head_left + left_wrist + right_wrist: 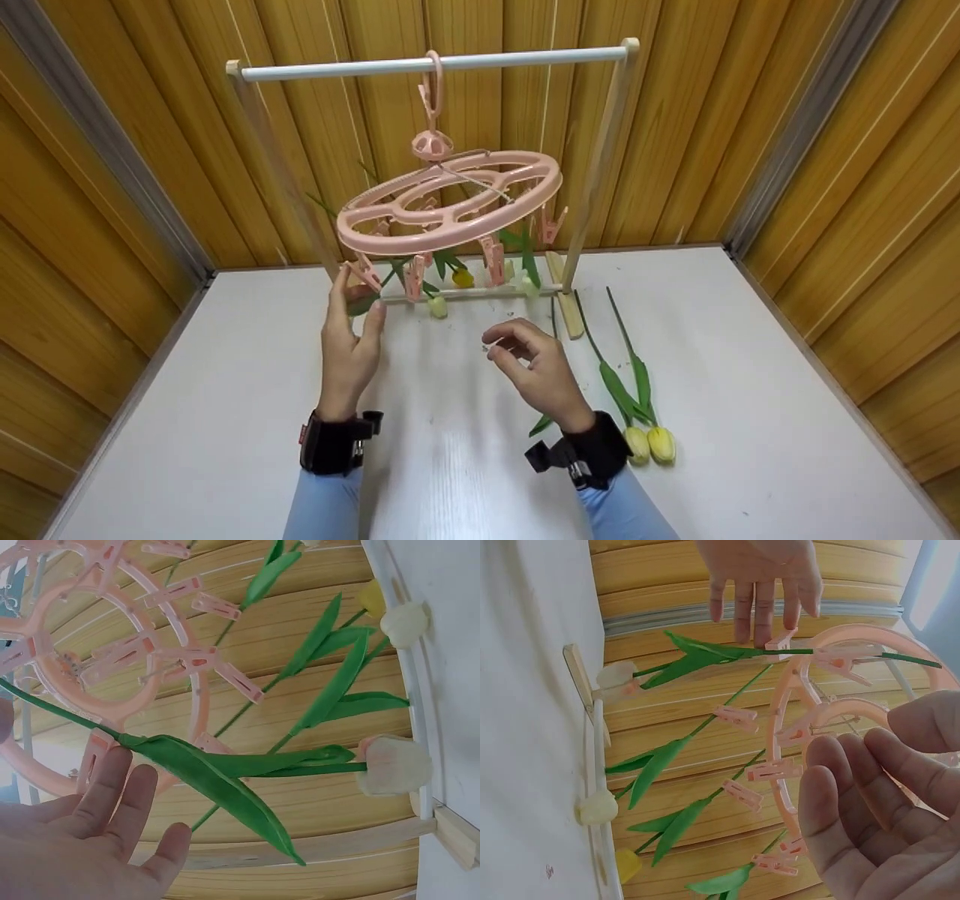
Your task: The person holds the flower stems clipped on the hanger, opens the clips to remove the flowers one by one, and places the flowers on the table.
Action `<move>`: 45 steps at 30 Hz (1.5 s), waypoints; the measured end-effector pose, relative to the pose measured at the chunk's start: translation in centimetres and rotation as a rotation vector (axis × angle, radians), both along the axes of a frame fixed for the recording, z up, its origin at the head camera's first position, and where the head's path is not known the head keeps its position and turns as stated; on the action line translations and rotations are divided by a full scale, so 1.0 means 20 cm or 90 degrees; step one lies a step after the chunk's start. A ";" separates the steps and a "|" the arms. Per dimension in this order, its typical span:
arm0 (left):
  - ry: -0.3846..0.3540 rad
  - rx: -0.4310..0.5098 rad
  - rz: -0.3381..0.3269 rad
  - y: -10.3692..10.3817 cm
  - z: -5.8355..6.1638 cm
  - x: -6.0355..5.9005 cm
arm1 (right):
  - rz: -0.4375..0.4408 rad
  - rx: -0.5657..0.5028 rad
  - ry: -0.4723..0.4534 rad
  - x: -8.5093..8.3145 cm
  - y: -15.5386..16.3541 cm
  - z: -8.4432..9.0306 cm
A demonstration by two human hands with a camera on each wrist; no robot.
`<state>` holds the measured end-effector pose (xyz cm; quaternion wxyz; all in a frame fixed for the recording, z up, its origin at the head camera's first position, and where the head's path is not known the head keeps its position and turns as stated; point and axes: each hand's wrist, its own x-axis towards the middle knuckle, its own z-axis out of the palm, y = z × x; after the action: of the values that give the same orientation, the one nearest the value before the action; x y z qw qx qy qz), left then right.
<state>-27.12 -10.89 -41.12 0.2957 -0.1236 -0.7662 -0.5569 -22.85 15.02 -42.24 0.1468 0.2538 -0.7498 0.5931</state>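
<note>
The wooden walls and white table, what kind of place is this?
Probably a small indoor work booth, not a garden. Ribbed wooden plank walls close in a plain white table. On it stands a small wooden rail stand holding a pink round plastic peg hanger with artificial tulips clipped on.

Pink peg hanger (pixel 450 202) on a white rail (pixel 435 64); 2 yellow tulips (pixel 649 442) with green leaves; white table (pixel 750 375); striped wood-brown walls (pixel 862 150); light-blue sleeves (pixel 322 506).
</note>
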 end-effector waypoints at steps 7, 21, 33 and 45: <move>0.005 -0.009 -0.008 0.04 0.03 0.03 | 0.011 0.002 -0.010 0.00 0.00 -0.01; 0.002 0.046 -0.104 0.18 0.08 0.08 | 0.018 0.007 0.002 -0.02 -0.02 -0.02; 0.012 0.079 -0.181 0.28 0.10 0.09 | 0.015 0.025 0.009 -0.04 -0.07 -0.01; -0.041 0.097 -0.203 0.33 0.13 0.14 | 0.009 -0.001 -0.024 -0.04 -0.09 -0.02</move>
<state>-24.38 -4.36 -38.55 0.1875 -0.2026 -0.7017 -0.6569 -23.69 13.16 -42.57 0.1286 0.2476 -0.7500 0.5998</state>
